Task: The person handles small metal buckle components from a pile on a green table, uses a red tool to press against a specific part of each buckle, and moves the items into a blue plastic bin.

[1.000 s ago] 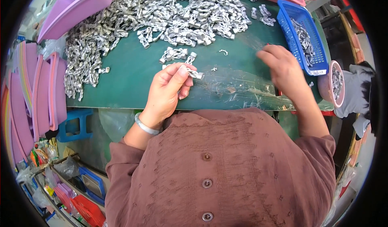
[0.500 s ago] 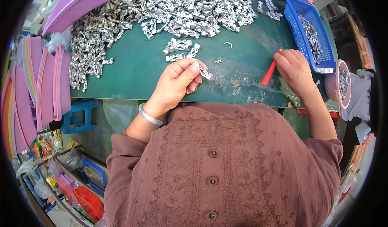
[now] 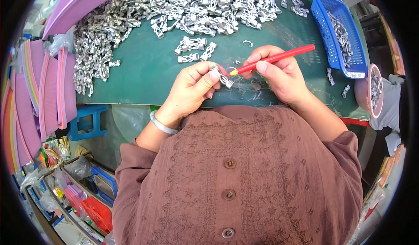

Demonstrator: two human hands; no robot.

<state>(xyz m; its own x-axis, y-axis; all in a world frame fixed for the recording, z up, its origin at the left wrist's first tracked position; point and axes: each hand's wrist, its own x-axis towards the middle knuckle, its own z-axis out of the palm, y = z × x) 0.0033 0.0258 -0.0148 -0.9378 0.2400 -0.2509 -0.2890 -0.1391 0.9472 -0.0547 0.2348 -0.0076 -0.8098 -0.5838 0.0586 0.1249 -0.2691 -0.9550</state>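
My left hand [image 3: 194, 85] pinches a small silvery metal cage-like piece [image 3: 223, 78] between thumb and fingers, above the near part of the green table. In my right hand [image 3: 279, 72] is a red pencil [image 3: 290, 53], held slantwise with its sharpened, yellowish end at the piece. Whether the tip touches the metal I cannot tell. A few similar metal pieces [image 3: 190, 45] lie just beyond my left hand. Farther back spreads a large heap of the same pieces [image 3: 218, 7].
At the right stands a blue perforated basket [image 3: 321, 27] holding metal pieces, with a pink bowl [image 3: 363, 92] of more beside it. Several loose pieces [image 3: 330, 76] lie near them. A purple tray [image 3: 72, 9] leans at the back left; a blue stool [image 3: 89, 123] stands below the table [image 3: 131, 81].
My right hand has come from the right, lifting the red pencil off the table and bringing its tip to the piece. The left hand keeps its hold, nearly still.
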